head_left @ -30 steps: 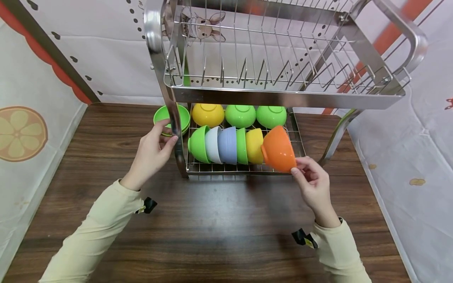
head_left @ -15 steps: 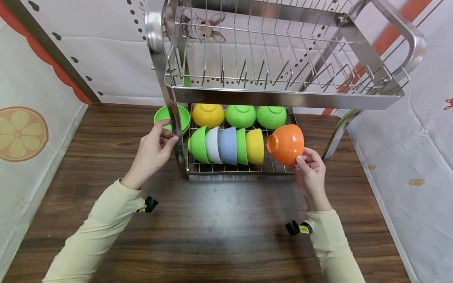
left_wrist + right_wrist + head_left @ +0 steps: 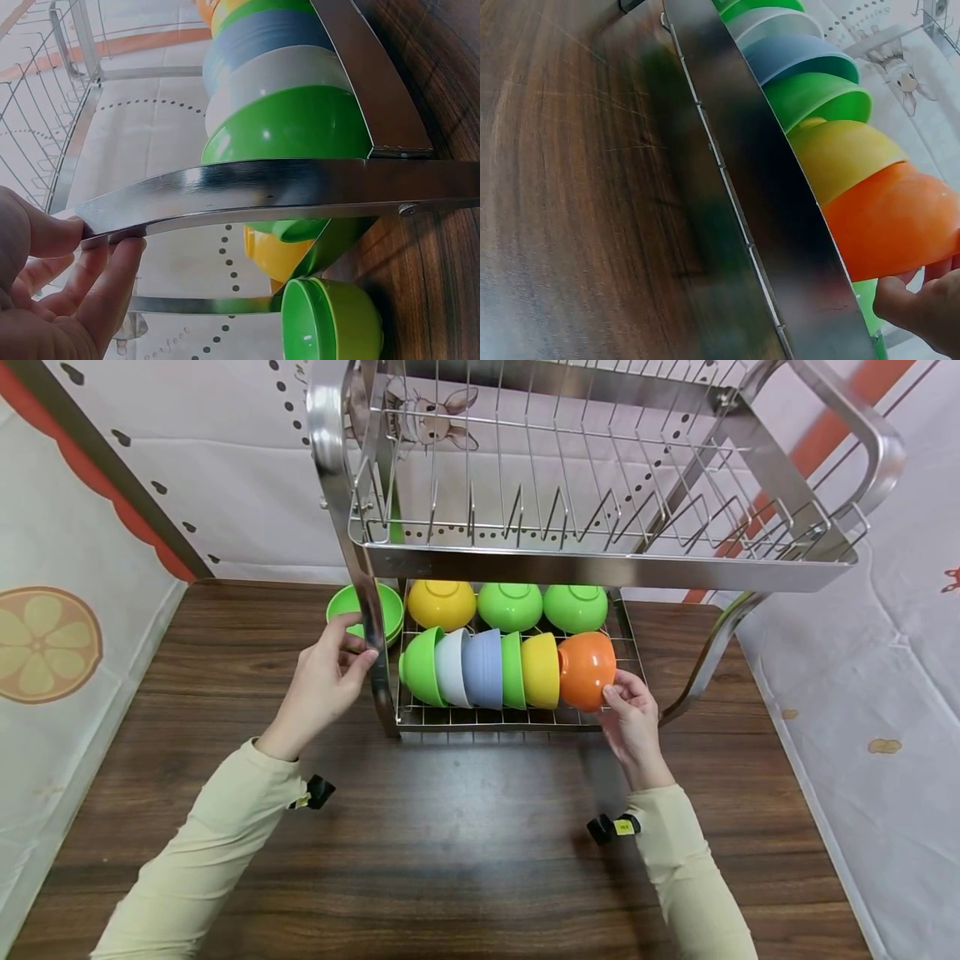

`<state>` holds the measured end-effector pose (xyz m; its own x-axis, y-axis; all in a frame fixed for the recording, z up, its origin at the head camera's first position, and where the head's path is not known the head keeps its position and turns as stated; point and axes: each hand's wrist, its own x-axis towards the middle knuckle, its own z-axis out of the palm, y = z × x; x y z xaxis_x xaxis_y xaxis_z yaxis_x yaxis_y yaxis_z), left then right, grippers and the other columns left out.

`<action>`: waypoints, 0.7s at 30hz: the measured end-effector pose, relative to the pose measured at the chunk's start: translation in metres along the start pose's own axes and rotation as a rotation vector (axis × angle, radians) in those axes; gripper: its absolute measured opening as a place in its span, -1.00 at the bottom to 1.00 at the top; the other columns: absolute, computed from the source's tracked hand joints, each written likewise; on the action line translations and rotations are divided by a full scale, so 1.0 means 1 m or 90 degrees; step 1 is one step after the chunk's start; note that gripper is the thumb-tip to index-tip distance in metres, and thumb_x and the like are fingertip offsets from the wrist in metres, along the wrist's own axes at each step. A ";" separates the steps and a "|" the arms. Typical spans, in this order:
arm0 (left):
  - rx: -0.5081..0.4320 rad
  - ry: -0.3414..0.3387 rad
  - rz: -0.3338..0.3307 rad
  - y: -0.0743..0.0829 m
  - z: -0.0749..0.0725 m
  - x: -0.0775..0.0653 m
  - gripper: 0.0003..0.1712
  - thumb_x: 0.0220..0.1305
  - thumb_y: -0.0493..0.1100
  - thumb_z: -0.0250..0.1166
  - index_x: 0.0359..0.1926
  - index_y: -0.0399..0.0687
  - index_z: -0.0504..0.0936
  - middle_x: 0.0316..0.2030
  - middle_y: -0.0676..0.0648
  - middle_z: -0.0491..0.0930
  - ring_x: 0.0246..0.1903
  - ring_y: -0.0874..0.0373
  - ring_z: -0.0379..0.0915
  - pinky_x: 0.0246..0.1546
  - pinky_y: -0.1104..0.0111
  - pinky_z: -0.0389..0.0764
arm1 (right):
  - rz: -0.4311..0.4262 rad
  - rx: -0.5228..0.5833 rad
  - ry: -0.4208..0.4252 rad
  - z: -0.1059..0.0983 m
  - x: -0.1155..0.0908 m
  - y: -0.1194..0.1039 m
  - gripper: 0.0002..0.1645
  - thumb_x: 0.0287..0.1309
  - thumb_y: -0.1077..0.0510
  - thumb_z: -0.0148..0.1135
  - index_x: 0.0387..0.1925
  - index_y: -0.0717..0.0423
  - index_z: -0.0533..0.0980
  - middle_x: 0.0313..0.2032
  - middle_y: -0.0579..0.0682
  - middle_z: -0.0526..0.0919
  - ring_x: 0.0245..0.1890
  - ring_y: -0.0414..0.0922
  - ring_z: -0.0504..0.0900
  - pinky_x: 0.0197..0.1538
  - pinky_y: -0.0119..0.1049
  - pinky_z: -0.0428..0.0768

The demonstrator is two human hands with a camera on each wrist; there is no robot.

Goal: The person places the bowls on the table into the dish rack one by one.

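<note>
My right hand (image 3: 633, 722) pinches the rim of an orange bowl (image 3: 587, 671) between thumb and fingers. The bowl lies on its side at the right end of the front row, its base against a yellow bowl (image 3: 541, 671). Left of that one stand a thin green, a blue, a pale grey and another green bowl (image 3: 422, 668), nested sideways. In the left wrist view, thumb and fingertips of my left hand (image 3: 64, 292) pinch a metal upright (image 3: 225, 191) of the dish rack. The far fingers of the right hand are hidden behind the orange bowl.
Behind the row, a yellow bowl (image 3: 441, 604) and two green bowls (image 3: 510, 607) sit upside down on the lower tier. Stacked green bowls (image 3: 386, 606) stand outside the rack's left side. The upper wire tier (image 3: 600, 568) overhangs the back row. Brown wooden table (image 3: 450, 860) lies in front.
My right hand has moved left with the orange bowl, turning it and closing the gap to the yellow bowl. The left hand has stayed on the upright.
</note>
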<state>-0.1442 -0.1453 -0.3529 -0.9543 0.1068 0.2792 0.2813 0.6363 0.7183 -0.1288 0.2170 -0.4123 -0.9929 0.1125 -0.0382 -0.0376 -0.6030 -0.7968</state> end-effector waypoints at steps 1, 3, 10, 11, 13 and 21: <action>0.001 0.000 0.001 0.000 0.000 0.000 -0.56 0.22 -0.30 0.14 0.12 -0.19 0.31 -0.35 -0.20 0.57 -0.43 0.03 0.50 -0.46 0.39 0.41 | 0.002 -0.009 0.003 0.001 0.001 0.000 -0.67 0.14 0.53 -0.06 -0.37 0.13 0.54 -0.56 -0.04 0.53 -0.44 -0.18 0.48 -0.34 -0.27 0.44; 0.002 0.000 0.003 0.000 0.000 0.000 -0.57 0.22 -0.30 0.13 0.12 -0.20 0.30 -0.35 -0.20 0.57 -0.43 0.03 0.51 -0.46 0.39 0.41 | 0.007 -0.025 0.009 0.002 0.002 0.000 -0.67 0.14 0.52 -0.06 -0.37 0.12 0.53 -0.55 -0.05 0.52 -0.44 -0.19 0.48 -0.35 -0.29 0.43; 0.002 -0.005 0.001 -0.001 0.000 0.001 -0.57 0.22 -0.30 0.13 0.12 -0.18 0.30 -0.35 -0.19 0.57 -0.42 0.04 0.51 -0.46 0.40 0.41 | 0.022 -0.048 0.014 0.002 0.003 -0.001 -0.64 0.16 0.51 -0.08 -0.41 0.07 0.53 -0.56 -0.07 0.49 -0.42 -0.19 0.46 -0.34 -0.29 0.38; 0.002 -0.004 0.001 -0.001 0.000 0.001 -0.57 0.22 -0.30 0.13 0.12 -0.18 0.30 -0.35 -0.19 0.57 -0.42 0.03 0.51 -0.46 0.41 0.41 | 0.024 -0.049 0.012 0.001 0.004 -0.001 -0.62 0.17 0.51 -0.11 -0.41 0.07 0.53 -0.55 -0.08 0.49 -0.42 -0.19 0.46 -0.34 -0.29 0.38; 0.002 -0.002 0.005 -0.001 0.000 0.001 -0.57 0.22 -0.30 0.13 0.11 -0.18 0.31 -0.35 -0.19 0.57 -0.42 0.03 0.51 -0.46 0.43 0.41 | 0.029 -0.050 0.009 0.000 0.005 -0.001 -0.60 0.18 0.52 -0.14 -0.41 0.06 0.54 -0.55 -0.08 0.50 -0.42 -0.20 0.46 -0.35 -0.29 0.38; 0.001 -0.005 0.003 -0.001 -0.001 0.001 -0.57 0.22 -0.30 0.14 0.11 -0.18 0.30 -0.35 -0.19 0.57 -0.42 0.03 0.51 -0.46 0.43 0.41 | 0.055 -0.047 0.015 0.000 0.009 0.005 -0.60 0.18 0.53 -0.17 -0.40 0.09 0.52 -0.56 -0.06 0.51 -0.44 -0.18 0.49 -0.38 -0.25 0.50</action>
<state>-0.1456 -0.1465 -0.3530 -0.9537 0.1158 0.2774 0.2857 0.6365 0.7164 -0.1380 0.2150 -0.4162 -0.9892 0.0816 -0.1219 0.0570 -0.5516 -0.8321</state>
